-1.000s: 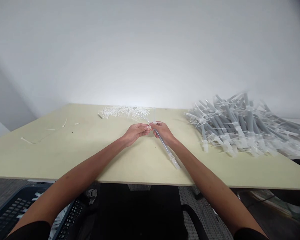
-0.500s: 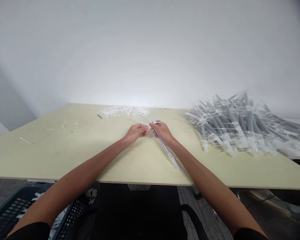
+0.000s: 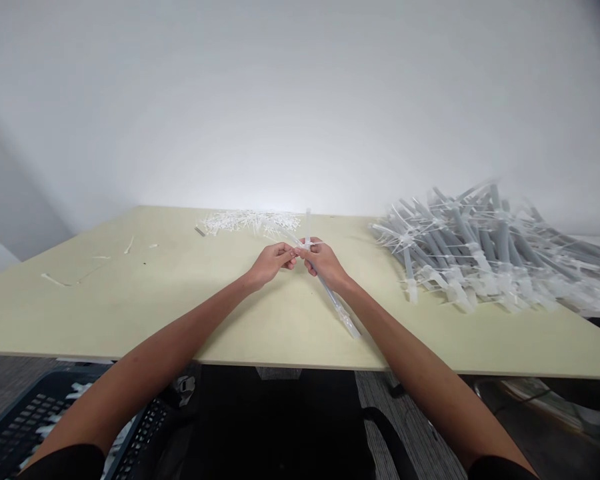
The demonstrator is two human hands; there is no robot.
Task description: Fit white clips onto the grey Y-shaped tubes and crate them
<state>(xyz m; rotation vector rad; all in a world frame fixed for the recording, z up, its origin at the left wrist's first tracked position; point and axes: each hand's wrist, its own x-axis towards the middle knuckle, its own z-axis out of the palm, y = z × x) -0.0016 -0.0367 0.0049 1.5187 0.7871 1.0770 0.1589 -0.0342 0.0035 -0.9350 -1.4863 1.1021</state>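
Note:
My right hand [image 3: 323, 262] is closed around a grey tube [image 3: 337, 308] that slants down toward the table's near edge. A white cable tie [image 3: 307, 223] sticks up from the tube just above my fingers. My left hand [image 3: 271, 262] is pinched at the same spot, fingertips touching the tie where it wraps the tube. Both hands hover over the middle of the pale yellow table [image 3: 180, 300].
A big heap of grey tubes with white ties [image 3: 480, 253] covers the table's right side. A pile of loose white cable ties [image 3: 247, 222] lies behind my hands. Small white scraps [image 3: 80, 267] dot the far left. A dark crate [image 3: 35, 413] sits below the table at left.
The tie's free end has swung from lying off to the left to standing upright. My left hand has closed in slightly on the tie. The tube stays in place.

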